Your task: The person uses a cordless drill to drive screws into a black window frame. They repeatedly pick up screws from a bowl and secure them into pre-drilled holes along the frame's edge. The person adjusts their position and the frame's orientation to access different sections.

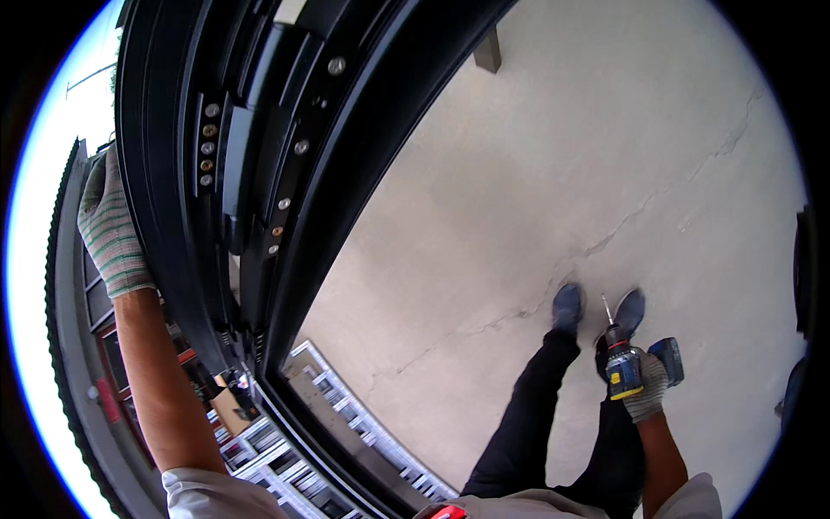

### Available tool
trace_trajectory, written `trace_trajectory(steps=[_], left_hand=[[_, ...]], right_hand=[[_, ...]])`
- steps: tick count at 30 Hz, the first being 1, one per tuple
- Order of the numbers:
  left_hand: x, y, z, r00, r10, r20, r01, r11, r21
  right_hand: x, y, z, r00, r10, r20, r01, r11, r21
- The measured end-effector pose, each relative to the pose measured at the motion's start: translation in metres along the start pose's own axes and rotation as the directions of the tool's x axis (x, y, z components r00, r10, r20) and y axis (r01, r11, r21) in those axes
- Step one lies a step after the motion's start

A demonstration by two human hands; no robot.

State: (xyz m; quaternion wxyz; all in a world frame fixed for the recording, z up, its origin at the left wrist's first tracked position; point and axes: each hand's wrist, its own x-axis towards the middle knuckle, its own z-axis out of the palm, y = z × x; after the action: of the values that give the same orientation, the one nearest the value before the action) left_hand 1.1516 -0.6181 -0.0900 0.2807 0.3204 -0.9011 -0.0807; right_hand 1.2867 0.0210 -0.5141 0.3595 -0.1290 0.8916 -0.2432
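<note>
A tall black metal door or window frame (160,112) fills the upper left, with a hinge (238,164) and several screws (301,147) along its profile. My left hand (112,229), in a striped knit glove, grips the frame's outer left edge; its fingertips are partly hidden. Low at my right side, away from the frame, my gloved right hand (650,389) is closed round the handle of a cordless drill (622,368). The drill has a blue battery (666,362) and a long thin bit (608,309) pointing away from me.
Concrete floor (484,216) with a long crack lies beneath my shoes (568,307). Stacked light metal profiles (346,406) and a cardboard box (229,411) are at the lower left. A brown post (488,52) stands at the top, and dark objects (802,277) sit at the right rim.
</note>
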Motion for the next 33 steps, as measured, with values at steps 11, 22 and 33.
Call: trace_trajectory(steps=[11,22,33], left_hand=[[0.029,-0.046,0.014,0.996,0.031,0.082,-0.021,0.992,-0.124],[0.029,-0.068,-0.012,0.976,0.198,0.087,-0.202,0.979,0.034],[0.007,-0.047,-0.011,0.975,0.196,0.106,-0.212,0.963,0.168]], right_hand=[[0.166,-0.004,-0.017,0.943,0.031,0.331,-0.289,-0.419,0.861],[0.215,-0.002,-0.007,0.946,-0.010,0.323,-0.307,-0.346,0.887],[0.260,0.099,0.042,0.964,-0.128,0.233,-0.252,-0.164,0.954]])
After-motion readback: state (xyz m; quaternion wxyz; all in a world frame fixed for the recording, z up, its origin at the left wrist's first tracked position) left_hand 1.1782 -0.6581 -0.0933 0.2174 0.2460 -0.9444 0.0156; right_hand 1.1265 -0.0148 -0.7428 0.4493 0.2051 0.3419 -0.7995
